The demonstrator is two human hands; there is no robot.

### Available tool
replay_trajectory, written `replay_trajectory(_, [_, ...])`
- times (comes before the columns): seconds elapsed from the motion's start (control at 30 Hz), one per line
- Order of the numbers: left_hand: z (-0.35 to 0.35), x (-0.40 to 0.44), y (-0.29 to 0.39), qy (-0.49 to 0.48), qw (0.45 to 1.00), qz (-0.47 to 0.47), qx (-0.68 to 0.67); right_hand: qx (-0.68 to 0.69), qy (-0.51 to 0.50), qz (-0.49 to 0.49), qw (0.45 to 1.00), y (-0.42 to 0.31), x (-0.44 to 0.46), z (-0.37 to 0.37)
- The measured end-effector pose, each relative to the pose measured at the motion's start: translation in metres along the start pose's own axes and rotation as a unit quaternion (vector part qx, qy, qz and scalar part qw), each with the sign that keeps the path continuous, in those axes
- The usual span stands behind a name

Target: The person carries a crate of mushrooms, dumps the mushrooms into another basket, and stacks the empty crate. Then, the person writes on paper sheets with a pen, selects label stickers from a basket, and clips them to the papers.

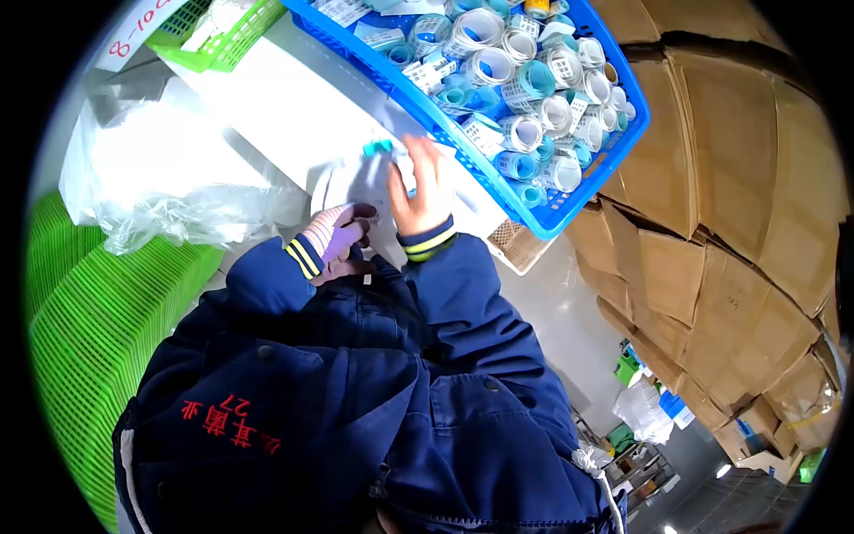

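Apparently handling a white sheet [342, 189]: left hand [341, 238] curled at it, hold unclear; right hand [422, 191] loosely parted; next calls for steadying

You wear a navy jacket [374, 383] with red lettering [233, 423] and "27" at left, yellow-striped cuffs [428, 241], white cords [127, 467], and a striped glove [326, 230] on your left hand [340, 240].

Green mesh baskets [116, 329] stand opposite brown cardboard boxes [729, 142].
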State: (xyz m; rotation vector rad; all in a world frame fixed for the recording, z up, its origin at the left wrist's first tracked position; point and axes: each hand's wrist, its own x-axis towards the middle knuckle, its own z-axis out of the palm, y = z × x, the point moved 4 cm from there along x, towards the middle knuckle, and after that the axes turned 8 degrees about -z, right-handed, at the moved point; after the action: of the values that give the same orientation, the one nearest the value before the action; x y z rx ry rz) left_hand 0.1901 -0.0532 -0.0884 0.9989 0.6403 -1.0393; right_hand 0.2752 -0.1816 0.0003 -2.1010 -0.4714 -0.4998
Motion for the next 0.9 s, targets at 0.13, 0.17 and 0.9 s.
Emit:
replay_trajectory(0.13, [-0.008,0.000,0.009,0.039,0.987,0.120,0.105,0.073,-0.052,-0.020,0.996,-0.013,-0.019,-0.014])
replay_trajectory(0.17, [-0.012,0.005,0.009,0.048,0.996,0.069,0.039,0.105,-0.106,-0.015,0.989,-0.013,-0.041,-0.018])
replay_trajectory(0.9, [0.056,0.007,0.077,0.365,0.874,0.215,0.237,0.372,-0.001,0.390,0.842,0.099,-0.154,-0.112])
